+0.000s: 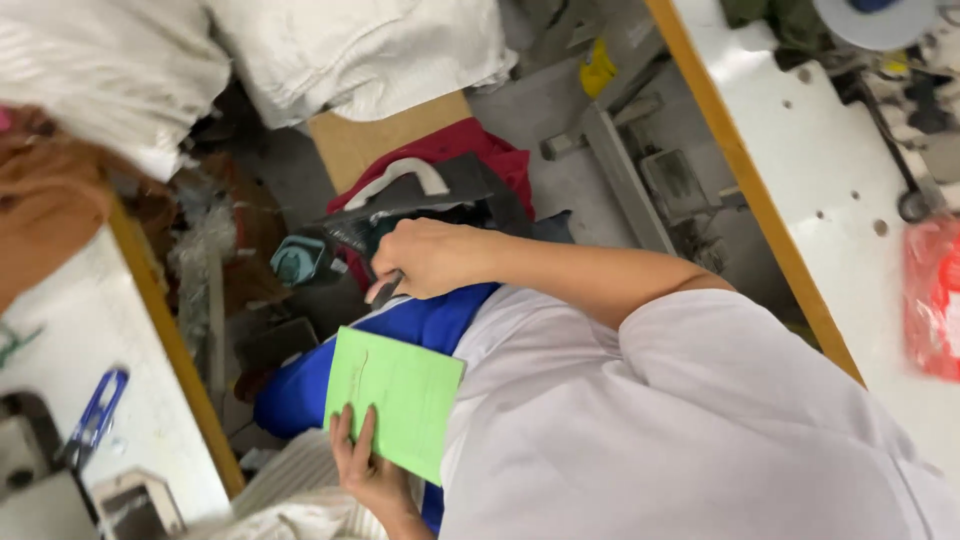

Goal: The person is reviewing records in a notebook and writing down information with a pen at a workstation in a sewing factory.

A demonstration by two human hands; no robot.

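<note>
We judge the green booklet (395,398) on our lap light and floppy, best pinched at its lower edge where left-hand fingers (352,432) press flat; the right hand (428,258) curls around dark fabric (420,200).

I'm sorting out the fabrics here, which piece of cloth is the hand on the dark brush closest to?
The red cloth, directly behind the right hand; the white bundles and brown fabric lie farther off.
</note>
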